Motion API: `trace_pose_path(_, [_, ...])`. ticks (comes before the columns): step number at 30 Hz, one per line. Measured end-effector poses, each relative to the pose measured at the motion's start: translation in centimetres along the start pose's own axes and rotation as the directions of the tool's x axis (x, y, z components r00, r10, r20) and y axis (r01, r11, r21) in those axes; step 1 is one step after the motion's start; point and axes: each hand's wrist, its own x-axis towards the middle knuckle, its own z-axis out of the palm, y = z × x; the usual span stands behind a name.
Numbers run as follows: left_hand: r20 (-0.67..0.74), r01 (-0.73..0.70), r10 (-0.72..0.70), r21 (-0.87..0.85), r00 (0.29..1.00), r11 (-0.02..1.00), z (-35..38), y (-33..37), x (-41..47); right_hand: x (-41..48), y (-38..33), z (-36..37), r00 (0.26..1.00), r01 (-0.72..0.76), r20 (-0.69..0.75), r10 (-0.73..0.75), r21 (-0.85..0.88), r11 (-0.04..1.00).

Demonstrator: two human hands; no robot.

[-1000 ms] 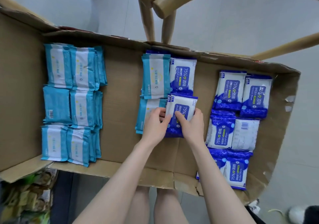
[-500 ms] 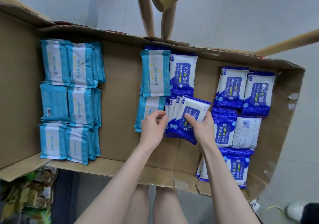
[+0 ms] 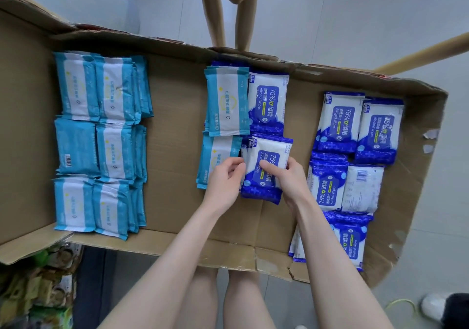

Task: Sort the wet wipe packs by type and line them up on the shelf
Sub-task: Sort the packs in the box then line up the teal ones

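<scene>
Fingertips (image 3: 265, 164) of the right hand (image 3: 291, 179) are pressed on the face of the dark-blue alcohol wipe stack (image 3: 266, 168), thumb hidden behind; left hand (image 3: 224, 181) fingers are curled against its left edge. Stack is clamped between both hands, long axis running away from the body. Light-blue packs (image 3: 219, 158) lie touching at left, sorted alcohol packs (image 3: 327, 184) near at right, on the cardboard tray (image 3: 175, 151).

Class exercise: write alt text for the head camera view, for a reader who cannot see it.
Both hands, left and right, grip dark blue alcohol wipe packs mid-way along a flattened cardboard box. Light blue packs lie left, more dark blue ones right.
</scene>
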Motion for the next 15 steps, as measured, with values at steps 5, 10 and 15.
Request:
trace_pose_path(5, [-0.095, -0.015, 0.015, 0.002, 0.995, 1.000, -0.1, -0.6, -0.4, -0.8, 0.8, -0.7, 0.999, 0.020, -0.041, -0.018, 0.050, 0.999])
trace_pose_path(10, [-0.107, -0.038, 0.049, 0.103, 0.993, 0.994, 0.5, -0.5, -1.1, -1.9, 1.7, -0.9, 0.996, 0.039, -0.085, -0.031, 0.092, 0.995])
trace_pose_path(15, [0.022, -0.013, 0.011, 0.096, 1.000, 0.995, 1.3, 0.3, -1.5, -2.3, 1.6, -1.0, 0.992, 0.069, -0.112, -0.051, 0.166, 0.984])
